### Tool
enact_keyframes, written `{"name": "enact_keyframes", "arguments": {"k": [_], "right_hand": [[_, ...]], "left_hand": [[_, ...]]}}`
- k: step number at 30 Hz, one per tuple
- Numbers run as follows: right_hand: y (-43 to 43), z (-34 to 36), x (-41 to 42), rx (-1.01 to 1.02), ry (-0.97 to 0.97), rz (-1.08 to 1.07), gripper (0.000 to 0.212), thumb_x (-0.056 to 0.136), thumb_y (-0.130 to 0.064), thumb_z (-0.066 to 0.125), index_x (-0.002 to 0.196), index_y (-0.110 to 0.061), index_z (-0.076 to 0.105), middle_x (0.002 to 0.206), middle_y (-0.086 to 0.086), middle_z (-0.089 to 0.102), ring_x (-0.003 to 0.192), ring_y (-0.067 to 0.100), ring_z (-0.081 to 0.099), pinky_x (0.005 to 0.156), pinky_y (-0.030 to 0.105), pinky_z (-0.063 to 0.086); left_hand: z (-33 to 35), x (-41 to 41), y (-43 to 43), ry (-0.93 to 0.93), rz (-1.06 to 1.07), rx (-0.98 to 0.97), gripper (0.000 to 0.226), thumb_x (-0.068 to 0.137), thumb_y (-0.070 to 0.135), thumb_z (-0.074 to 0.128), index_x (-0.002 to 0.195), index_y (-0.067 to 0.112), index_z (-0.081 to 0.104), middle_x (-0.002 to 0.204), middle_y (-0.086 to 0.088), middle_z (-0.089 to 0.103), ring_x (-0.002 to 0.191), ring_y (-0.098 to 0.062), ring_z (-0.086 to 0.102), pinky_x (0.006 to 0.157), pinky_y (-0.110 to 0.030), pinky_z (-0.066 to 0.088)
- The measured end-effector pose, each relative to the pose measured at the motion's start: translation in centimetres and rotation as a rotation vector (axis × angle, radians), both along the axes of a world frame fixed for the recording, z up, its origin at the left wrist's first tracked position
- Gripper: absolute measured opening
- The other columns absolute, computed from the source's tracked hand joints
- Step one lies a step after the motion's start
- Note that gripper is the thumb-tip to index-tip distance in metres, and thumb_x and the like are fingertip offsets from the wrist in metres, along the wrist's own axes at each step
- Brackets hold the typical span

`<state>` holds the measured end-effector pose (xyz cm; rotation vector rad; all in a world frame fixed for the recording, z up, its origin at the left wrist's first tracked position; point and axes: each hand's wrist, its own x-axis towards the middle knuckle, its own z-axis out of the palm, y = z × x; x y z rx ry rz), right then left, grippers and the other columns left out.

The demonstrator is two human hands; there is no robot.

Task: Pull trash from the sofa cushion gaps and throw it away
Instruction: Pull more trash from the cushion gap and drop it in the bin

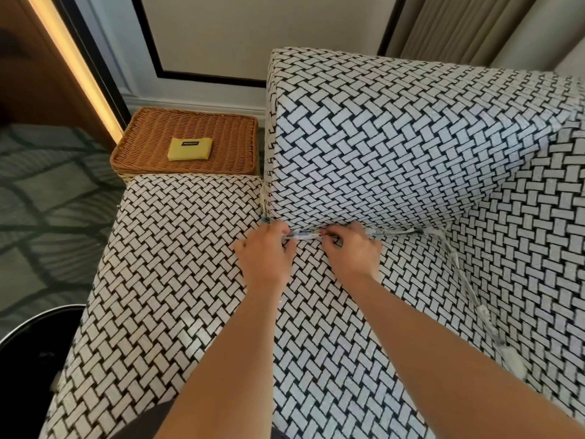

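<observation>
Together, two hands, left [264, 248], right [351, 248], pinching one wrapper [303, 236] at sofa [380, 137] gap

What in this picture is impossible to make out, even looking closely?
Head view:
- The wrapper between the left hand and right hand: fingers cover its ends, print too small to read.
- What lies deeper in the cushion gap: hidden by the cushions.
- The black bin: cut off by the left edge.
- The yellow packet's label: too small.

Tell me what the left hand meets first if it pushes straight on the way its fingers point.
Probably the back cushion face, just above the gap; the left hand is almost there already.
</observation>
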<state>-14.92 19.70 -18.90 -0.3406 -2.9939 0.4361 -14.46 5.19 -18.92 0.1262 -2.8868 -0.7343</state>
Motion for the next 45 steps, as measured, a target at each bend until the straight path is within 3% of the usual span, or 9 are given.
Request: {"name": "enact_keyframes", "arguments": {"k": [6, 14, 26, 30, 33, 36, 39, 41, 45], "right_hand": [[-0.2, 0.3, -0.5, 0.018, -0.057, -0.014, 0.037, 0.089, -0.047, 0.047, 0.120, -0.032, 0.058, 0.117, -0.002, 0.056, 0.068, 0.010, 0.053, 0.085, 0.031, 0.034], [-0.6, 0.7, -1.1, -0.063, -0.119, -0.089, 0.031, 0.086, -0.046, 0.052, 0.111, -0.032, 0.063, 0.111, -0.003, 0.055, 0.073, 0.014, 0.057, 0.086, 0.033, 0.030], [-1.0, 0.1, -0.6, -0.082, 0.017, -0.027, 0.023, 0.096, -0.028, 0.041, 0.106, -0.017, 0.058, 0.108, -0.001, 0.053, 0.079, 0.015, 0.051, 0.087, 0.032, 0.030], [-0.9, 0.4, 0.6, -0.322, 0.168, -0.050, 0.013, 0.096, -0.016, 0.042, 0.087, -0.019, 0.051, 0.081, -0.007, 0.053, 0.064, 0.012, 0.046, 0.085, 0.030, 0.034], [-1.1, 0.4, 1.4, -0.310, 0.164, -0.018, 0.013, 0.097, -0.018, 0.040, 0.085, -0.021, 0.045, 0.060, -0.012, 0.044, 0.054, 0.005, 0.041, 0.090, 0.032, 0.034], [-1.6, 0.3, 2.0, -0.181, 0.118, 0.145, 0.012, 0.095, -0.028, 0.042, 0.100, -0.021, 0.050, 0.075, -0.004, 0.058, 0.077, 0.015, 0.052, 0.094, 0.036, 0.037], [-1.9, 0.9, 2.1, -0.108, 0.038, 0.187, 0.031, 0.094, -0.033, 0.042, 0.124, -0.025, 0.046, 0.101, 0.004, 0.063, 0.101, 0.022, 0.052, 0.098, 0.037, 0.035], [-1.9, 1.3, 2.0, -0.043, 0.018, 0.215, 0.039, 0.095, -0.036, 0.040, 0.132, -0.025, 0.043, 0.113, 0.003, 0.062, 0.110, 0.021, 0.050, 0.100, 0.037, 0.032], [-2.9, 1.6, 1.2, 0.151, -0.171, 0.236, 0.047, 0.094, -0.050, 0.027, 0.131, -0.027, 0.044, 0.134, 0.001, 0.045, 0.123, 0.026, 0.038, 0.103, 0.043, 0.026]], "left_hand": [[-0.1, 0.2, -0.5, 0.041, -0.015, -0.051, 0.036, 0.088, 0.041, 0.054, 0.111, 0.014, 0.055, 0.105, 0.000, 0.056, 0.083, -0.016, 0.058, 0.081, -0.032, 0.038], [-0.3, -1.2, -0.1, -0.078, 0.061, -0.149, 0.052, 0.084, 0.057, 0.049, 0.108, 0.012, 0.056, 0.094, -0.002, 0.056, 0.075, -0.014, 0.051, 0.075, -0.032, 0.045], [-0.5, -0.4, -0.4, 0.013, 0.001, -0.091, 0.026, 0.086, 0.046, 0.052, 0.092, 0.022, 0.062, 0.083, 0.007, 0.057, 0.069, -0.011, 0.053, 0.075, -0.032, 0.042], [0.3, 0.3, -1.0, 0.040, -0.034, 0.063, 0.021, 0.087, 0.036, 0.052, 0.094, 0.019, 0.062, 0.088, 0.006, 0.057, 0.067, -0.012, 0.053, 0.076, -0.035, 0.046], [0.8, 0.5, -1.3, -0.004, 0.002, 0.191, 0.021, 0.090, 0.027, 0.053, 0.106, 0.015, 0.059, 0.107, 0.000, 0.053, 0.069, -0.015, 0.054, 0.069, -0.031, 0.050], [1.5, 1.0, -1.8, -0.078, 0.058, 0.295, 0.019, 0.093, 0.020, 0.049, 0.110, 0.016, 0.055, 0.112, -0.001, 0.056, 0.075, -0.013, 0.054, 0.058, -0.024, 0.042], [2.2, 1.9, -2.5, -0.134, 0.077, 0.366, 0.021, 0.094, 0.016, 0.044, 0.114, 0.020, 0.051, 0.114, -0.003, 0.062, 0.077, -0.025, 0.062, 0.056, -0.027, 0.042], [2.4, 2.7, -2.9, -0.140, 0.066, 0.338, 0.028, 0.095, 0.015, 0.041, 0.120, 0.025, 0.049, 0.119, -0.002, 0.060, 0.079, -0.021, 0.063, 0.060, -0.028, 0.046], [2.8, 3.8, -2.8, -0.188, 0.075, 0.304, 0.032, 0.097, 0.017, 0.035, 0.117, 0.028, 0.058, 0.112, -0.001, 0.059, 0.049, -0.010, 0.047, 0.051, -0.023, 0.036]]}}
